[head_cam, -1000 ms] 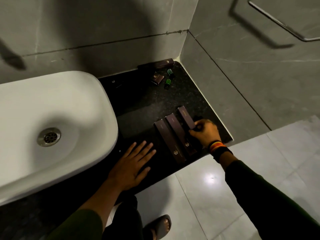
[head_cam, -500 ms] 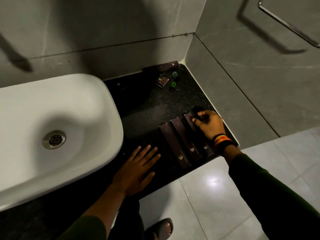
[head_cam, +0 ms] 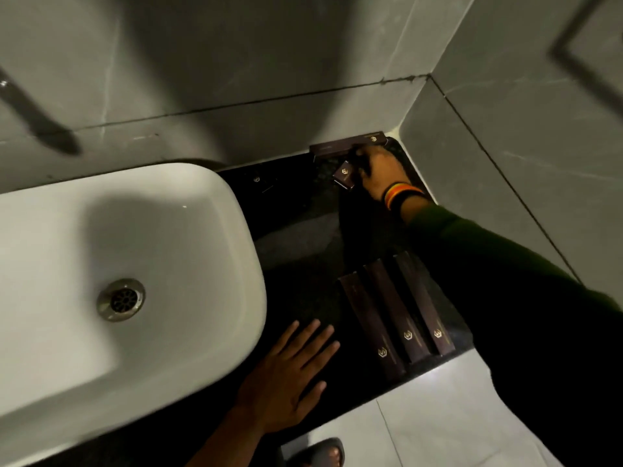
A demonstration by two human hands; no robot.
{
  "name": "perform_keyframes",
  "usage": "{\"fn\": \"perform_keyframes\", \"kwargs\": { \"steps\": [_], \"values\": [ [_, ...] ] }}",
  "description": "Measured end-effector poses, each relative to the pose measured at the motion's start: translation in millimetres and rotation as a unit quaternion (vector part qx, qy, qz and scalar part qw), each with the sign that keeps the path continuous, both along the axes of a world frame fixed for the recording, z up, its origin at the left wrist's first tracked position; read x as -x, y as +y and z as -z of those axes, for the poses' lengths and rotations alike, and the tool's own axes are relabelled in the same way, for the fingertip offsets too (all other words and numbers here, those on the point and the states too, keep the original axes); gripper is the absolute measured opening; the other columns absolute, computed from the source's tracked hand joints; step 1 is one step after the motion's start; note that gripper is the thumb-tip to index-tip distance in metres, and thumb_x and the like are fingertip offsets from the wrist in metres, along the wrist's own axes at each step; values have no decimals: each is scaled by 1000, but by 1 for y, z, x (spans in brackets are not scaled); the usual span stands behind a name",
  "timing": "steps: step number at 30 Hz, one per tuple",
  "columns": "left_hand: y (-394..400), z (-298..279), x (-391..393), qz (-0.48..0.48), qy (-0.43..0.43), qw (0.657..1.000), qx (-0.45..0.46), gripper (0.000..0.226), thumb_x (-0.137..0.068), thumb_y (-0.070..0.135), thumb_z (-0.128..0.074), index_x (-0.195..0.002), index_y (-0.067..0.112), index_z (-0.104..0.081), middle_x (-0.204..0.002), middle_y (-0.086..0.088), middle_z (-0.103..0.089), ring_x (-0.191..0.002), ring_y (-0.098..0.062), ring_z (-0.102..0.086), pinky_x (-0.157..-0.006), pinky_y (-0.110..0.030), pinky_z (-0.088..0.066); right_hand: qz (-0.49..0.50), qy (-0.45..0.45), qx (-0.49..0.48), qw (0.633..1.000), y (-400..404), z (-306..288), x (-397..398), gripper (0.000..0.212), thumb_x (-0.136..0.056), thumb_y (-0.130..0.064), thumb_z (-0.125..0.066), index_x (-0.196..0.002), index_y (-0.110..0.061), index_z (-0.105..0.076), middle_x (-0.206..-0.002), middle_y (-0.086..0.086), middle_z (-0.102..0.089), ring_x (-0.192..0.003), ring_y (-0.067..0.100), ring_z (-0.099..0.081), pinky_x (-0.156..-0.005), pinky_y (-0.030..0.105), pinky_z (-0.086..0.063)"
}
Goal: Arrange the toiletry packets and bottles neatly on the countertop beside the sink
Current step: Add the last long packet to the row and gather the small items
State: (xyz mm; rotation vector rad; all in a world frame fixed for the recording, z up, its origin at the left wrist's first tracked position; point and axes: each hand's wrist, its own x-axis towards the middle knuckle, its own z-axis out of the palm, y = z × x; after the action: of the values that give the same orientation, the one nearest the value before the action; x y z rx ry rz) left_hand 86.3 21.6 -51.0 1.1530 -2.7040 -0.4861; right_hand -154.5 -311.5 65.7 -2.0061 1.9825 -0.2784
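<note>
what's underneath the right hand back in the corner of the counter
The right hand covers the black countertop there, beside a small brown packet and a long box. Anything beneath its palm is hidden.

No words or numbers can be read — only a small gold crest-shaped emblem, repeated. It sits near the 6 o'clock end of each of the three long brown packets [head_cam: 392,311] lying side by side at about 4 o'clock. The same mark shows on the small box [head_cam: 344,176] at 1 o'clock, on the long box against the wall [head_cam: 350,144], and on a dark item [head_cam: 258,181] at 12 o'clock — lettering too faint to make out.
</note>
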Motion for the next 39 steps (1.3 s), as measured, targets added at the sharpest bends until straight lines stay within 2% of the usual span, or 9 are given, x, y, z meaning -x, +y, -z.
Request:
{"fn": "perform_keyframes", "kwargs": {
  "steps": [6, 12, 17, 20, 23, 26, 29, 34, 39],
  "values": [
    [0, -2, 1, 2, -15, 1000, -25, 74, -108, 48, -51, -175, 22, -31, -185, -1, -15, -171, -26, -8, -133, -53, -10, -135, 107, -15, 985, -52, 8, -22, 50, -73, -23, -74, -120, -13, -58, -120, 17, -65, -112, 39, -60, -98, 44, -49],
    [1, -2, 0, 3, -19, 999, -32, 73, -110, 48, -45, -176, 23, -26, -185, -1, -12, -171, -26, -5, -133, -53, -9, -136, 200, -28, 970, -71, 26, -30, 45, -84, -14, -65, -126, -8, -52, -132, 23, -46, -121, 47, -45, -98, 56, -47],
    [1, -1, -1, 4, -6, 1000, -25, 73, -110, 47, -47, -176, 22, -28, -185, -2, -13, -171, -27, -7, -133, -54, -12, -143, 231, -8, 962, -75, 23, -32, 43, -83, -10, -66, -125, -10, -58, -129, 22, -48, -120, 45, -46, -95, 54, -49],
    [1, -1, 0, 1, -4, 1000, -21, 73, -109, 47, -48, -175, 23, -29, -185, -1, -14, -171, -26, -7, -133, -53, -11, -149, 193, 53, 968, -65, 2, -32, 40, -82, -17, -65, -121, -13, -59, -123, 18, -57, -114, 42, -51, -90, 48, -45],
    [1, 0, 0, 5, -3, 1000, -19, 72, -110, 48, -47, -175, 22, -30, -185, 0, -14, -171, -25, -7, -133, -53, -10, -118, 92, 119, 982, -47, -25, -20, 42, -83, -27, -61, -124, -19, -59, -119, 14, -62, -111, 37, -55, -92, 45, -45],
    [1, -1, 0, 6, 9, 1000, -7, 71, -108, 46, -49, -173, 21, -36, -184, -2, -19, -170, -27, -13, -133, -53, -13, -46, -14, 132, 990, -14, -42, 14, 51, -79, -44, -65, -123, -18, -62, -115, 13, -65, -104, 31, -62, -91, 42, -52],
    [0, 0, 1, 8, 17, 1000, -3, 71, -106, 45, -50, -172, 20, -39, -183, -2, -23, -170, -28, -16, -131, -55, -17, 33, -31, 75, 996, 35, -42, 60, 52, -76, -47, -72, -115, -13, -69, -110, 14, -69, -99, 30, -66, -87, 36, -55],
    [1, 5, -2, 8, 43, 999, 20, 64, -111, 43, -44, -171, 21, -41, -182, -1, -27, -169, -28, -19, -134, -55, -17, 136, -42, -29, 989, 133, -18, 116, 41, -75, -38, -80, -106, -11, -74, -102, 13, -76, -95, 28, -71, -81, 33, -53],
    [-1, 7, -1, 12, 15, 999, 38, 65, -111, 44, -43, -171, 21, -40, -180, -3, -30, -167, -30, -26, -133, -54, -17, 159, -54, -88, 982, 205, 9, 133, 39, -76, -35, -80, -109, -15, -73, -101, 8, -76, -90, 22, -69, -77, 24, -48]
  ]
}}
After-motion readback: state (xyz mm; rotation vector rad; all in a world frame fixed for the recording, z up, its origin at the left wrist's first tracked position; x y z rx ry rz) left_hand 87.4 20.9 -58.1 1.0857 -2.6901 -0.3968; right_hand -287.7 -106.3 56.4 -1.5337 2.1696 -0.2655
